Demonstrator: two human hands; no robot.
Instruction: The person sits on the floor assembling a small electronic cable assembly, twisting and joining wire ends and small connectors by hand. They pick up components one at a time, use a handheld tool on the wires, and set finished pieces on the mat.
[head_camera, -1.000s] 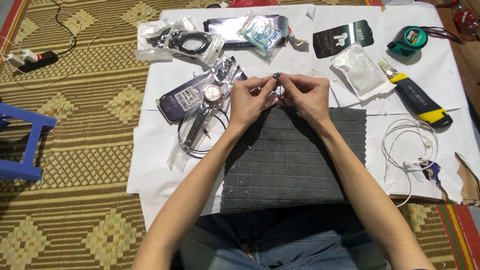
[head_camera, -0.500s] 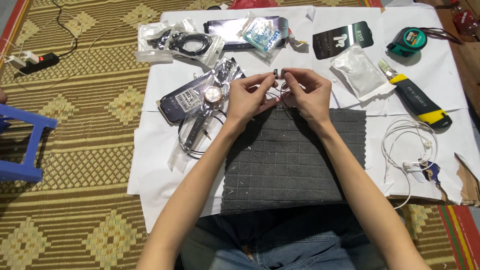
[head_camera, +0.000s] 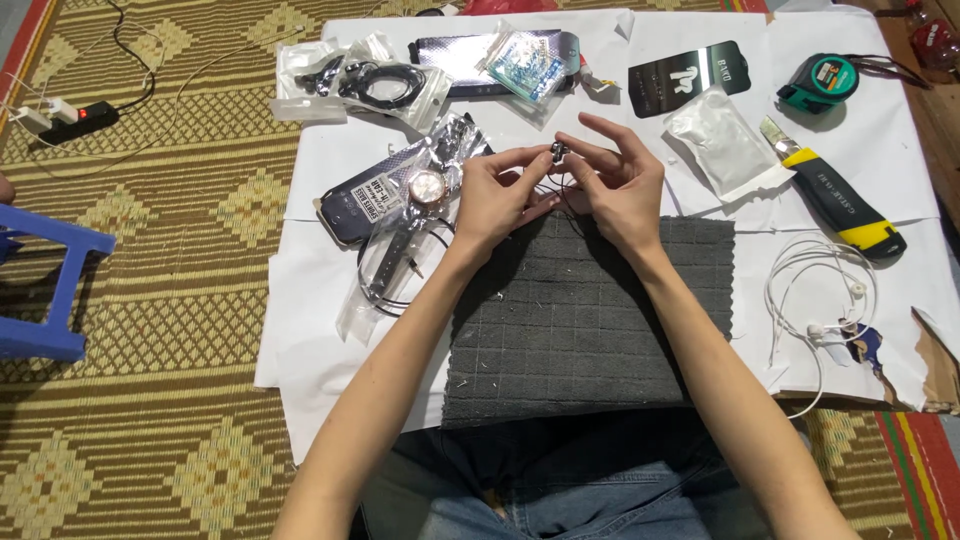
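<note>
Small dark earbud piece (head_camera: 558, 152) held up between both hands, above the far edge of the grey cloth (head_camera: 590, 320), roughly centred in front of the body. Neither hand is nearer; both meet on it.

Left hand (head_camera: 495, 195): thumb and forefinger pinched shut on the piece from its left side, other fingers curled in.

Right hand (head_camera: 622, 185): thumb and forefinger tips closed on the same piece from the right, remaining fingers fanned out and raised.

A thin dark cord (head_camera: 560, 195) hangs from the piece down between the palms toward the cloth (long axis of the piece itself too small to tell).

Nearby on the white paper (head_camera: 310, 330): bagged wristwatch (head_camera: 428, 187) just left of the left hand, white earphones (head_camera: 825, 300) well apart to the right, yellow-black utility knife (head_camera: 835, 200) beyond.
</note>
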